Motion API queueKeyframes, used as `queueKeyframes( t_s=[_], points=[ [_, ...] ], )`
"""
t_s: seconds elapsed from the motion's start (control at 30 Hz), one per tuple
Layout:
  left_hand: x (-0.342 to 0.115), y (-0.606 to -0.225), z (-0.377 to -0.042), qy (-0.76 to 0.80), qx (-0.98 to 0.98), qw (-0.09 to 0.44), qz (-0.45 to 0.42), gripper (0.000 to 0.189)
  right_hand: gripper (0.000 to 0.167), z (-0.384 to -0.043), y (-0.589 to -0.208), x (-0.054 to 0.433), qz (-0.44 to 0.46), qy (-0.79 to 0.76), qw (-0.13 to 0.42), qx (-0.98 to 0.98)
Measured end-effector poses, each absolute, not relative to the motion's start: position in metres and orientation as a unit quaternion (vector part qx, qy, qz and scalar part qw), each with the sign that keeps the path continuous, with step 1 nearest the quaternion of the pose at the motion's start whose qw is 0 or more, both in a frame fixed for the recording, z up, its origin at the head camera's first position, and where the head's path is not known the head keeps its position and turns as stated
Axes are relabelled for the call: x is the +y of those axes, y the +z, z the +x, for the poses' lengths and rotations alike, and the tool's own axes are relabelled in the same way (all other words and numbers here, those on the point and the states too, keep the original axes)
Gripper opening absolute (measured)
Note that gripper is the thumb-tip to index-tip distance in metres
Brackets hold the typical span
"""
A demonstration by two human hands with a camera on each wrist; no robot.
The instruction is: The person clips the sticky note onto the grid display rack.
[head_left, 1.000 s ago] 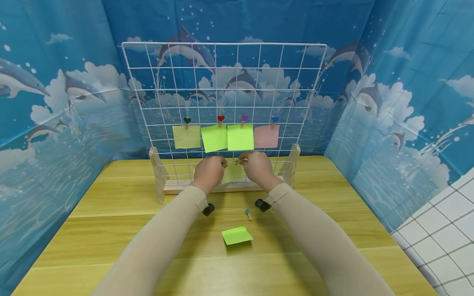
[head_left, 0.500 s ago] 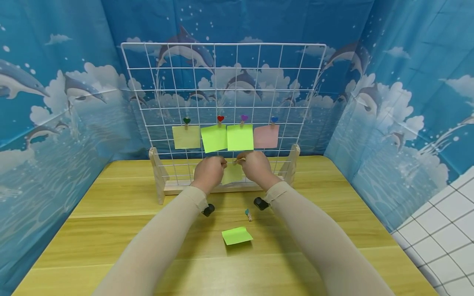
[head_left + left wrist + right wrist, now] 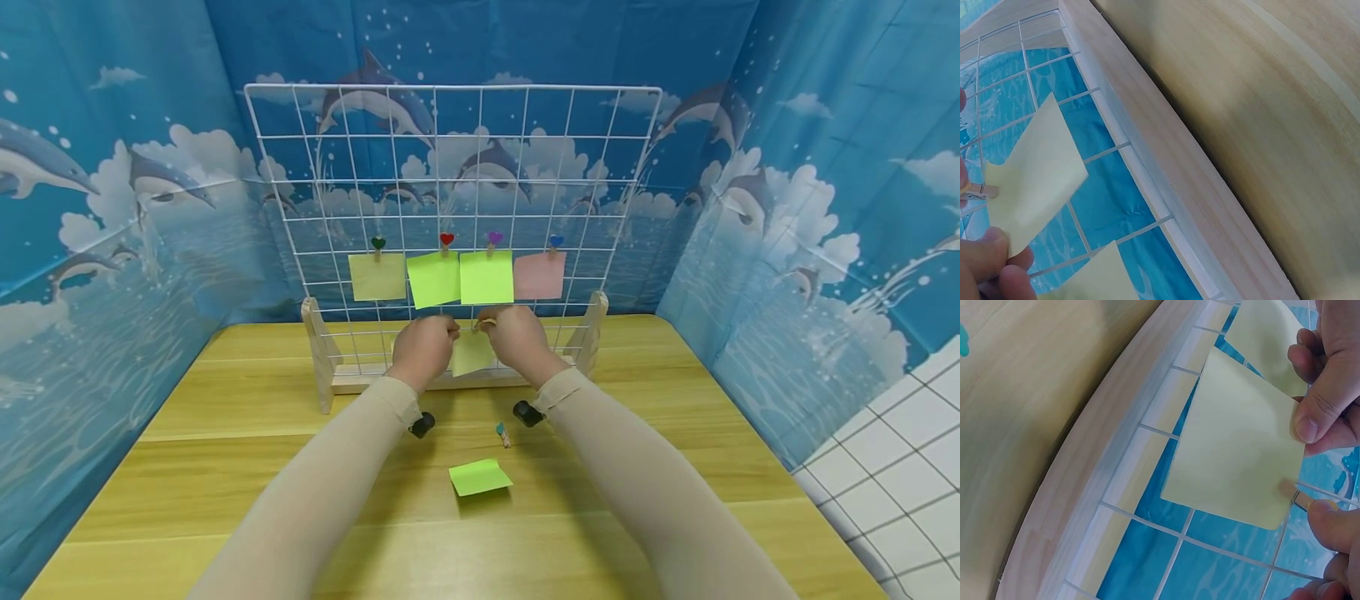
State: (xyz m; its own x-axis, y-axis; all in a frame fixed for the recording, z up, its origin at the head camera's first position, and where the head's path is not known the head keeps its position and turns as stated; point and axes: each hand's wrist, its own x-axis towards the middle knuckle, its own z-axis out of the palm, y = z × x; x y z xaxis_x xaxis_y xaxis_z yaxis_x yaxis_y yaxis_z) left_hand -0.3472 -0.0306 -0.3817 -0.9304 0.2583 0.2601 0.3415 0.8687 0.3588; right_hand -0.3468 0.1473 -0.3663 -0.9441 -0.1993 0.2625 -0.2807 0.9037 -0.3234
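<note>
A pale yellow sticky note (image 3: 471,354) lies against the lower part of the white wire grid (image 3: 480,180). My left hand (image 3: 423,346) pinches its upper left corner between thumb and fingers. At the note's upper edge, my right hand (image 3: 521,337) grips a small wooden clothespin (image 3: 1300,500) whose tip overlaps the paper. In the left wrist view the clothespin's jaws meet the note's edge beside a grid wire. Another pale yellow note (image 3: 1266,340) hangs to the left, partly hidden behind my left hand.
Above hang a pale yellow note (image 3: 377,277), two green notes (image 3: 434,280) and a pink note (image 3: 540,277), each under a heart-topped clothespin. A green note (image 3: 480,477) and a teal-heart clothespin (image 3: 503,434) lie on the table (image 3: 187,467). Wooden feet (image 3: 318,358) hold the grid.
The held note's lower edge has swung slightly to the right and downward. My right hand has shifted a touch; my left hand stays in place.
</note>
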Motion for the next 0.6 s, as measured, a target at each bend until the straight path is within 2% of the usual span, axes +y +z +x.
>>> queueKeyframes(
  t_s=[0.6],
  points=[
    [-0.031, -0.3843, -0.3494, -0.205, -0.96, 0.11, -0.157, 0.024, 0.033, -0.3434, -0.3699, 0.1503, 0.137, 0.203, 0.106, -0.964]
  ],
)
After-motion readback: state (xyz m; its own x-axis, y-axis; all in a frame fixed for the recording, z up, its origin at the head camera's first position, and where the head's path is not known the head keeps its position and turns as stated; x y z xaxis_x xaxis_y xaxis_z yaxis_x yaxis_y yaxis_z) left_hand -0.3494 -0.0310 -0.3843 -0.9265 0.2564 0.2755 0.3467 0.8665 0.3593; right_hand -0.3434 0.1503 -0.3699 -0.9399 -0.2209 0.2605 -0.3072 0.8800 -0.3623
